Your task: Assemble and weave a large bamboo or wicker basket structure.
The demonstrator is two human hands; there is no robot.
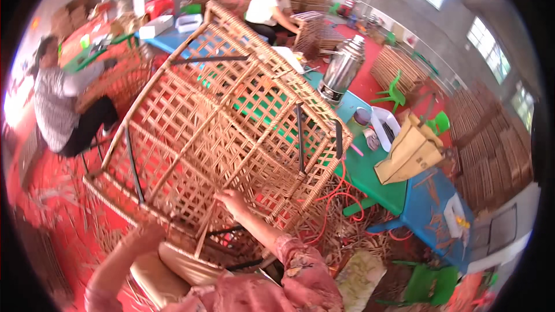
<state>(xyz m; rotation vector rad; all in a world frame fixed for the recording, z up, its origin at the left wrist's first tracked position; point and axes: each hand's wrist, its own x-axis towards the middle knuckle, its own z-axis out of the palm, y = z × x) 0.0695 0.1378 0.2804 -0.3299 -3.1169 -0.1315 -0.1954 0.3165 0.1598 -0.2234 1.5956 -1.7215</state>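
A large open-weave rattan basket frame (222, 104) tilts up in front of me above my lap, its lattice panels bound to thicker wrapped rods. Black bars (300, 138) cross it in several places. My right hand (232, 203) reaches over the lower middle of the weave, fingers drawn together at the lattice; what is between them is too small to make out. My left hand (151, 232) is at the frame's lower left edge, its fingers blurred and hidden against the rim. Loose ends of strip hang near both hands.
Beyond the frame, green and blue tables (370, 179) carry a steel thermos (342, 69), a brown paper bag (409, 149) and a white tray (384, 127). One person (63, 98) works at left, another (269, 8) at the back. Cane scraps and a red hose (332, 196) litter the floor.
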